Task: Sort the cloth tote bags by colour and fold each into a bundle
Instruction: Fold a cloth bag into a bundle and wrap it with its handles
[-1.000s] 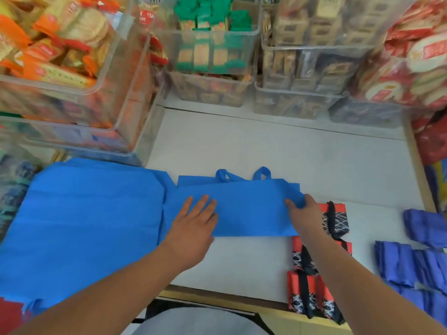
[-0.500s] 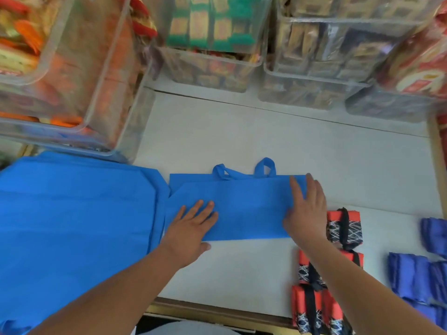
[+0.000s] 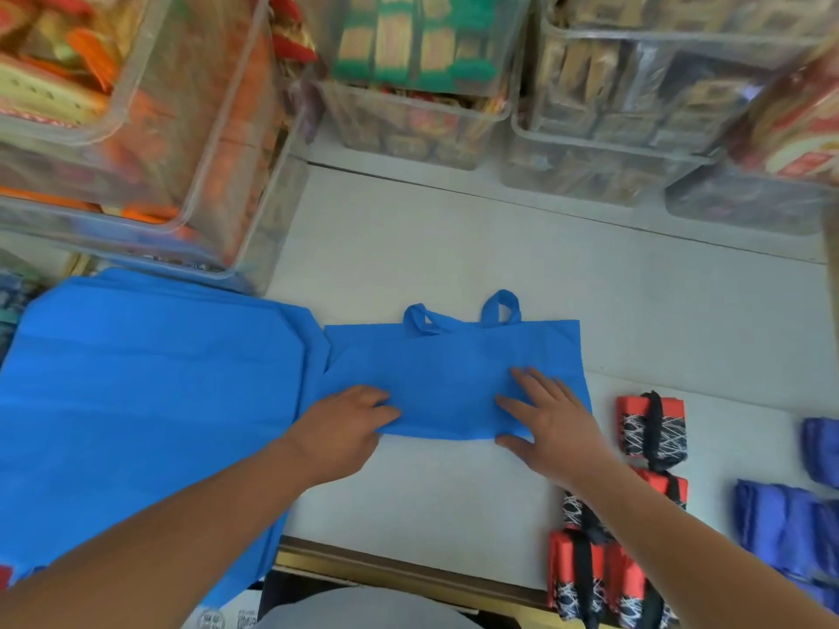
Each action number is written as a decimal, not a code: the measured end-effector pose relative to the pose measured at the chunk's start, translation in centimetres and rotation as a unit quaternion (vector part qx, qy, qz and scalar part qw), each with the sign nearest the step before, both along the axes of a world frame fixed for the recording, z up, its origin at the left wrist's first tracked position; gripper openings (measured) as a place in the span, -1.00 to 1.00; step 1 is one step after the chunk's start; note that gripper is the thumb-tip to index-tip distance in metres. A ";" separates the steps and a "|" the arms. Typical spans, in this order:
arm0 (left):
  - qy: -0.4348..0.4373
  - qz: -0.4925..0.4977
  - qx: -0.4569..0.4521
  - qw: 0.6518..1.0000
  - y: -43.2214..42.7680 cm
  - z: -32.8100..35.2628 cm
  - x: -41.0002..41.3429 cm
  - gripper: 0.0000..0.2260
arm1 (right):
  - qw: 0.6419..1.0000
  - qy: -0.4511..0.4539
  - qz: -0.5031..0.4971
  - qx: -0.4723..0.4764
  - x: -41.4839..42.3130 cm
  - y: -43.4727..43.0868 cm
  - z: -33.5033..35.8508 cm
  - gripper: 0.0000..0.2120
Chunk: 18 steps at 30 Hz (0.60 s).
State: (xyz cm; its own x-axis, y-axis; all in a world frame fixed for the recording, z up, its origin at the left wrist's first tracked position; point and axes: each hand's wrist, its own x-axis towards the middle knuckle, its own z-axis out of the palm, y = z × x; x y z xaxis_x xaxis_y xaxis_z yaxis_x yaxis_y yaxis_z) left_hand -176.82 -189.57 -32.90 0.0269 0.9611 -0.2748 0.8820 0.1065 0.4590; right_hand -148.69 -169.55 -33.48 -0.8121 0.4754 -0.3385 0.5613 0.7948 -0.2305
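Head view, nearest first: on the white table [image 3: 431,501] lies a folded blue bag [image 3: 447,370]. Both hands are at its near edge. The left hand [image 3: 345,431] curls its fingers round the near left corner and grips it. The right hand [image 3: 551,429] lies flat with fingers spread on the right end, its thumb off the cloth. Red bundles [image 3: 651,429] sit just beside the right wrist, with purple bundles [image 3: 781,524] further right. A pile of blue bags [image 3: 150,379] touches the bag's left end. The bag's handles [image 3: 499,308] point away towards the clear snack bins [image 3: 408,120].
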 end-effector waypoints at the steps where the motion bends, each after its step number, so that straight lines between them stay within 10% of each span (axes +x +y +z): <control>1: -0.013 0.022 -0.008 1.000 -0.2 0.6 0.0 -0.69 | 1.000 0.023 0.005 0.019 0.4 0.2 0.5 -0.52; 9: -0.203 0.208 -0.093 0.952 -1.7 2.9 -0.7 -0.83 | 0.991 0.017 -0.105 -0.080 2.0 3.7 5.2 -0.85; 13: -0.114 0.280 -0.081 0.950 -1.3 2.0 -1.2 -0.82 | 0.953 -0.039 -0.185 -0.236 0.5 7.4 5.4 -0.93; 18: 0.138 0.214 -0.026 0.967 -0.6 1.1 -0.7 -0.77 | 0.948 -0.015 -0.254 -0.191 -2.0 8.6 3.0 -0.79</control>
State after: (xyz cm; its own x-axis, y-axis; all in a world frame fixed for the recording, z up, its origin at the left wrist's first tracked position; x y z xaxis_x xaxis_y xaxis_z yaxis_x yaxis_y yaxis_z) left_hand -177.50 -190.16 -31.78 -0.4522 0.8522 -0.2634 0.8399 0.5062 0.1957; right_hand -150.66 -160.93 -30.50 -0.4989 0.6403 -0.5841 0.8600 0.2823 -0.4250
